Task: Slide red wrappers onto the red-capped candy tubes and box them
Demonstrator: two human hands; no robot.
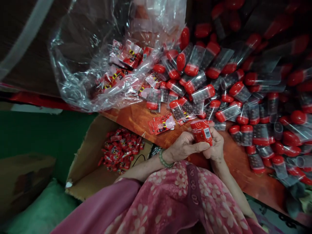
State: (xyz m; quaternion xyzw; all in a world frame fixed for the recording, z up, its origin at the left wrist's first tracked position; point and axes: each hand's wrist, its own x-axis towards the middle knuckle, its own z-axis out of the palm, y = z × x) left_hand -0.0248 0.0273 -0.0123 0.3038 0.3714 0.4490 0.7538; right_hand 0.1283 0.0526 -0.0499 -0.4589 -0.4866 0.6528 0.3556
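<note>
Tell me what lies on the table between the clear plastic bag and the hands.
In the head view, one flat red printed packet lies on bare red-brown table between the plastic bag and the left hand; both hands, the right hand included, hold a red wrapped pack.

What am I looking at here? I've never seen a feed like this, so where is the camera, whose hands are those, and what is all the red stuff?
The one camera sits on a person's head, looking down at their own bare hands. The left hand and right hand together hold a small red packet over a reddish table. To the right lies a heap of clear tubes with red caps. A clear plastic bag holds more red packets. Below the table, a cardboard box contains others.
</note>
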